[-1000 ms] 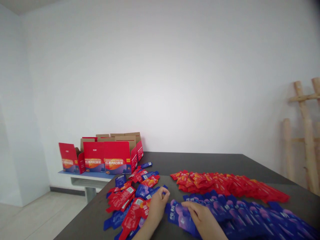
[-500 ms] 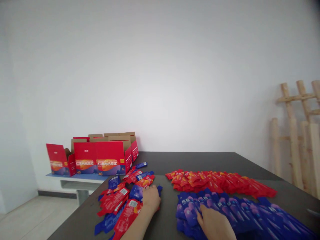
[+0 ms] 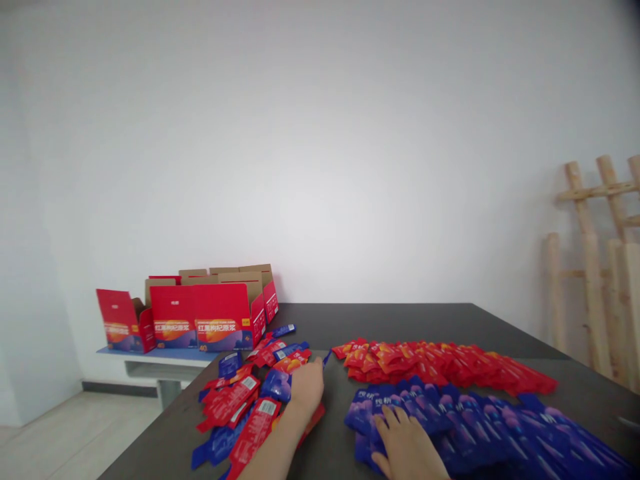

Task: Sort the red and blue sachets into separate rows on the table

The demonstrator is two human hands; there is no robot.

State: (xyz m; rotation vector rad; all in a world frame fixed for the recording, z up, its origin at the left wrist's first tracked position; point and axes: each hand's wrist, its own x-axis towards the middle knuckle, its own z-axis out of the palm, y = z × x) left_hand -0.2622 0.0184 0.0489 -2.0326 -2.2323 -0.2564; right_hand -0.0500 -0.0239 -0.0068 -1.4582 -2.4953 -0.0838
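My left hand [image 3: 307,387] is closed over a blue pouch [image 3: 277,385] in the loose pile on the left of the table. Its fingertips are turned away from me, and a blue tip pokes out beyond them. Red pouches [image 3: 255,430] with white barcode labels lie around that wrist, mixed with blue ones. My right hand [image 3: 407,443] rests with fingers spread on the left end of an overlapping row of blue pouches [image 3: 467,423]. Just behind it runs a similar row of red pouches [image 3: 430,362].
Open red cartons [image 3: 223,313] stand at the back left on a low blue-topped shelf [image 3: 170,357]. The dark table [image 3: 370,319] reaches to the white wall. A wooden rack [image 3: 590,267] leans at the right.
My left hand has shifted slightly up and right, and the blue tip beside it has moved up. My right hand has slid left and its fingers have spread over the blue pouches.
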